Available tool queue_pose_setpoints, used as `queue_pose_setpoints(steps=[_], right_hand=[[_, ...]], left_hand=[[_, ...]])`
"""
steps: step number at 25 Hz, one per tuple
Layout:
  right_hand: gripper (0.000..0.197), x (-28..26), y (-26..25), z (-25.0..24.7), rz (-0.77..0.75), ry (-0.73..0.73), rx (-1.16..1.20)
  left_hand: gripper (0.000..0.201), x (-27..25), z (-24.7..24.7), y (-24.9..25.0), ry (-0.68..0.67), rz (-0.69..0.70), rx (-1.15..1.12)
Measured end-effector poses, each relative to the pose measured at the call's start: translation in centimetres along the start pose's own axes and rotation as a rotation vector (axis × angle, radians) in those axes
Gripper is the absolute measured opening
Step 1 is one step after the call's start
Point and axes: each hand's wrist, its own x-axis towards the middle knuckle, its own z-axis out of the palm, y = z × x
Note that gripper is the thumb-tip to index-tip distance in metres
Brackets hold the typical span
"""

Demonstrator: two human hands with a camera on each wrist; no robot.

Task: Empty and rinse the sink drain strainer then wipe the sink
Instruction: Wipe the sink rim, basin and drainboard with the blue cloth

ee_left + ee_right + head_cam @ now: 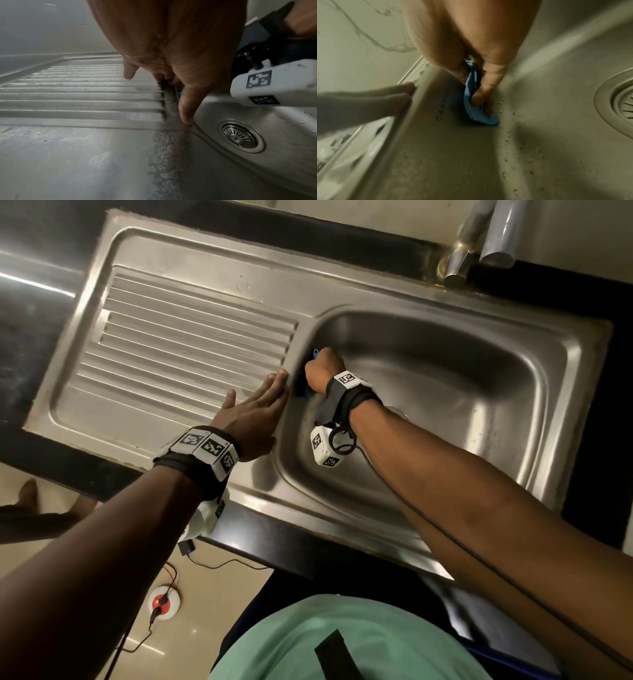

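Head view first: we see our right hand (323, 368) down inside the stainless steel sink basin (513, 392), at its left wall, with its fingers curled round a folded blue cleaning cloth (310, 392). Only slivers of the blue cloth show past the knuckles and below the wrist in that view. Our left hand (255, 412) lies flat on the ribbed steel drainboard (191, 337), fingers straight and close together, their tips at the ridge that divides the drainboard from the basin. It holds nothing.

From the right wrist camera we see the grip more plainly: the thumb and fingers pinch the cloth (475, 102) so that it stands on edge, its lower fold touching the basin where the left wall curves into the floor. Water droplets dot the steel just beside the cloth. Faint lettering is stamped on the wall next to it, too blurred for us to read. The fingertips (406, 93) of our left hand rest over the rim above.

From the left wrist camera we see the round slotted metal drain strainer (240, 138) seated in its drain opening in the basin floor, near the basin's left wall. A chrome tap (476, 244) stands behind the basin, on the dark countertop (30, 344).
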Motion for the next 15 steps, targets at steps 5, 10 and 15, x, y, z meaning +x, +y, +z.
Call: queue_pose_setpoints(steps=[5, 10, 15], right_hand=[[0.043, -1.3, 1.2, 1.0, 0.021, -0.02, -0.016], [0.037, -3.3, 3.9, 4.0, -0.026, -0.147, -0.056], [0.041, -4.6, 5.2, 5.1, 0.059, -0.234, -0.045]], left_hand=[[0.11, -0.1, -0.3, 0.2, -0.009, -0.007, -0.005], [0.111, -0.2, -0.6, 0.5, -0.022, -0.01, 0.001], [0.112, -0.2, -0.9, 0.5, -0.038, -0.011, 0.028]])
